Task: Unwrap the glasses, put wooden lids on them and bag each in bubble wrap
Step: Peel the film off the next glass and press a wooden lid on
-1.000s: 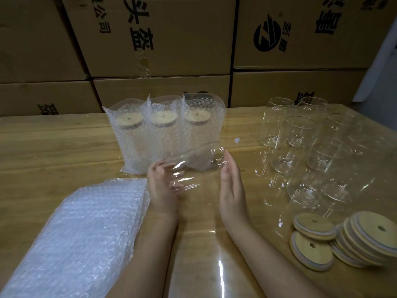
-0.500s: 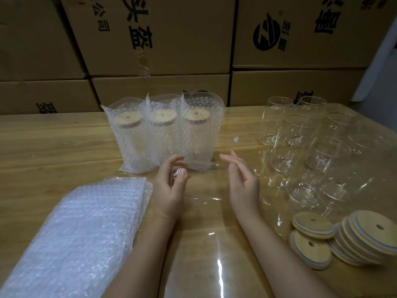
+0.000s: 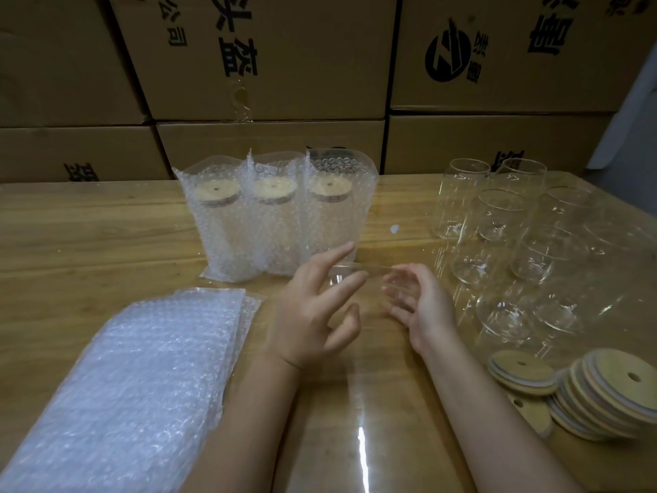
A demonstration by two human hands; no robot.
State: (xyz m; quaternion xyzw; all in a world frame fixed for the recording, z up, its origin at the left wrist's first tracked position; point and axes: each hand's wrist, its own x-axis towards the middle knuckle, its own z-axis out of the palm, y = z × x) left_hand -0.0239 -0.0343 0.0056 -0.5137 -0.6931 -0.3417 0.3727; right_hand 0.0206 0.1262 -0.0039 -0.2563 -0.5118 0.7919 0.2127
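L hand fingers splayed, R hand loosely curled, clear film strung btwn them; R grip unclear. Prob shedding wrap. On the right, bare glasses & wooden lids wait w/in reach; bagged glasses parked behind.

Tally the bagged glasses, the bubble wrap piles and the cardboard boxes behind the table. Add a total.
bagged glasses: 3
bubble wrap pile: 1
cardboard boxes: 6, each only partly in view
Total: 10
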